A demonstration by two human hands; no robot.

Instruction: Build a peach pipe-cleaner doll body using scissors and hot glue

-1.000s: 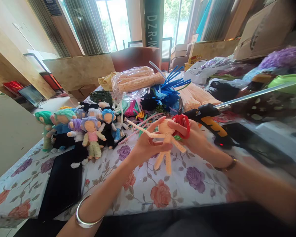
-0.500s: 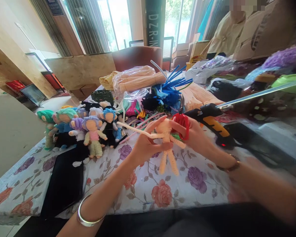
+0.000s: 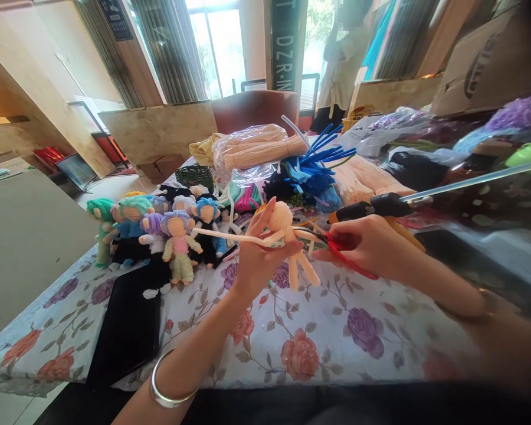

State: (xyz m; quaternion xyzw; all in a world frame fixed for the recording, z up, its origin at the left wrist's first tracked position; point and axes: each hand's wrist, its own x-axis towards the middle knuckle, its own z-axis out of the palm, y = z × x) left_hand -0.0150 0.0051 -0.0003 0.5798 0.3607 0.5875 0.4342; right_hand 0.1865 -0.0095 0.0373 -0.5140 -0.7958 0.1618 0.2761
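My left hand (image 3: pixel 261 254) grips a peach-coloured doll body (image 3: pixel 280 218) with a round head, thin arms and two legs hanging below. A long pale stem (image 3: pixel 221 235) sticks out leftward from the doll past my fingers. Red-handled scissors (image 3: pixel 347 257) are held in my right hand (image 3: pixel 367 245), their dark blades pointing left at the doll's upper body, beside its arm. Whether the blades touch it cannot be made out.
Several finished dolls (image 3: pixel 179 245) stand at the left behind a black tablet-like slab (image 3: pixel 126 324). Blue stems (image 3: pixel 318 153) and wrapped peach bundles (image 3: pixel 256 147) lie at the back. A glue gun (image 3: pixel 380 205) is right. A person (image 3: pixel 336 71) stands beyond.
My right hand has moved right, away from the doll, and the scissors now point at it. The doll has shifted slightly left and up in my left hand. The person behind appears further left.
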